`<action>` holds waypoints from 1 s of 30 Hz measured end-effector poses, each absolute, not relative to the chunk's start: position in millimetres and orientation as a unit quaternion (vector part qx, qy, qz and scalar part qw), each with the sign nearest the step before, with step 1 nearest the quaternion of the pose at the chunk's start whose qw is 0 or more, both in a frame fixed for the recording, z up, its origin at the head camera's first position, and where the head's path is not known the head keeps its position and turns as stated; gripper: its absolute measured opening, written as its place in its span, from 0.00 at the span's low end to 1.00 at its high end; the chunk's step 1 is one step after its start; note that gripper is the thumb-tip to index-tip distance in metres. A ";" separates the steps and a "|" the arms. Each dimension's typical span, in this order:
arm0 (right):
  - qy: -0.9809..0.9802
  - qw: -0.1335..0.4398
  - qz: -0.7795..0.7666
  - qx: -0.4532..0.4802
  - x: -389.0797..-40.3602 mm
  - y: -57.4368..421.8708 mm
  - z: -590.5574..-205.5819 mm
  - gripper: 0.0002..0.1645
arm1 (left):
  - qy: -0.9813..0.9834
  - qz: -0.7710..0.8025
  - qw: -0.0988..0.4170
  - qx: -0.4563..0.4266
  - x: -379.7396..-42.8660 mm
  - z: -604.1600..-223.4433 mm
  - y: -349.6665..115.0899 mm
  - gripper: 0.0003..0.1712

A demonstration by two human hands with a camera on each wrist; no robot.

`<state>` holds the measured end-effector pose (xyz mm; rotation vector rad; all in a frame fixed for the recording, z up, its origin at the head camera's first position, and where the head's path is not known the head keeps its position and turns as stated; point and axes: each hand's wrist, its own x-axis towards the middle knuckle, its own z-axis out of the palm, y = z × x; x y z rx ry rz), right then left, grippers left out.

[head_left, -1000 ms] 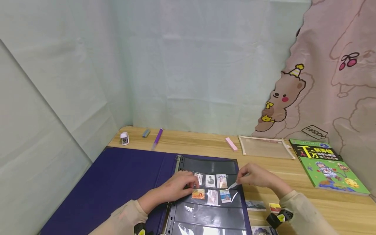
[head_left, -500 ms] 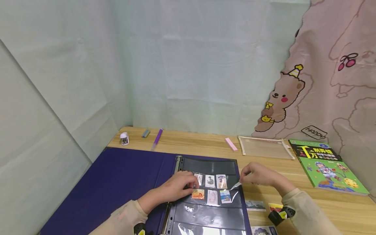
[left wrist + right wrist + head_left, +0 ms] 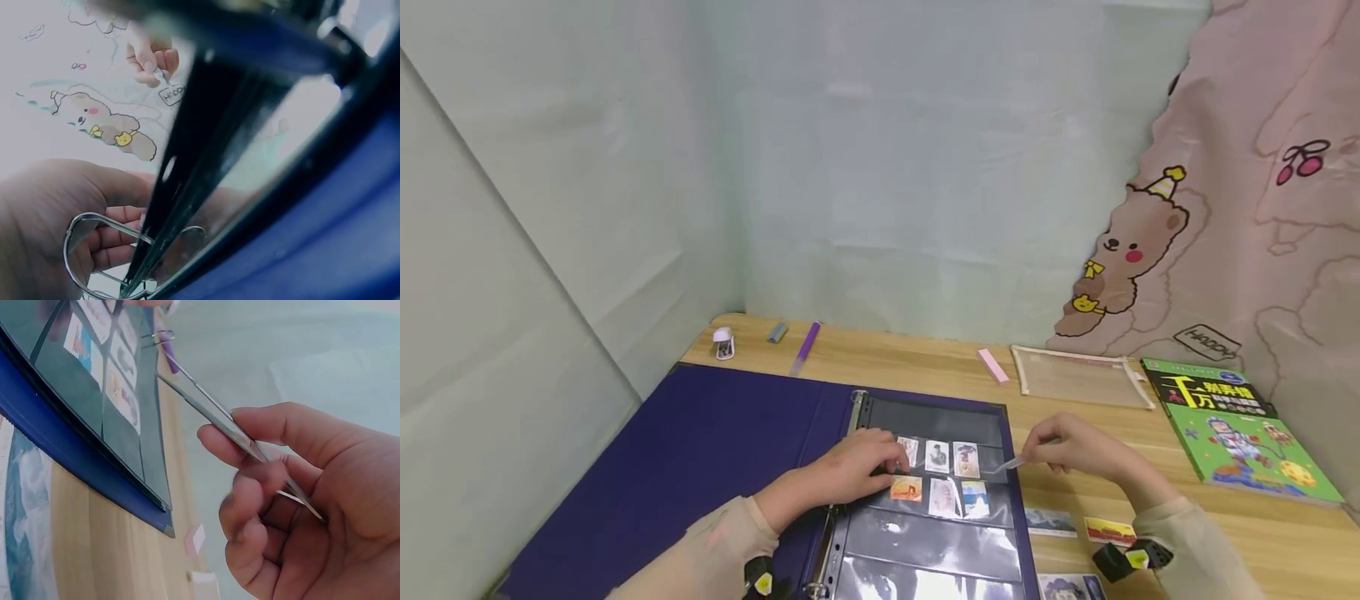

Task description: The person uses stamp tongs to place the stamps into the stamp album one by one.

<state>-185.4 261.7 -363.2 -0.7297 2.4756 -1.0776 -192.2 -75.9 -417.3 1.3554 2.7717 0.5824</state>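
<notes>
My right hand [image 3: 1075, 447] pinches silver tweezers [image 3: 236, 432] between thumb and fingers. Their tips stand slightly apart with nothing between them, over the right side of a dark stamp album page [image 3: 932, 546]. My left hand [image 3: 859, 465] lies at the page's left part near the ring spine, fingers relaxed and bent downward, fingertips by an orange stamp [image 3: 906, 489]. Two rows of small stamps sit in the clear strips. The upper row includes a grey portrait stamp [image 3: 937, 457]; the lower row ends with a blue and yellow stamp [image 3: 975, 498]. In the left wrist view, metal rings [image 3: 70, 244] partly cover the hand.
The navy album cover [image 3: 700, 467] spreads left. Right of the album lie a grey landscape stamp [image 3: 1051, 522], a red-yellow stamp [image 3: 1109, 531] and a larger card [image 3: 1070, 587]. Farther back are a purple pen [image 3: 809, 342], pink eraser-like block [image 3: 992, 366], mesh pouch [image 3: 1082, 382] and green book [image 3: 1240, 433].
My right hand has drawn back to the right, taking the tweezers' tips away from the lower right stamp. The left hand stays in place; the head view shifts slightly.
</notes>
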 end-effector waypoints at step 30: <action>0.842 0.192 -0.463 -0.198 -126.0 339.3 -377.8 0.18 | 0.897 0.078 0.038 0.434 -148.7 -390.5 -77.7 0.17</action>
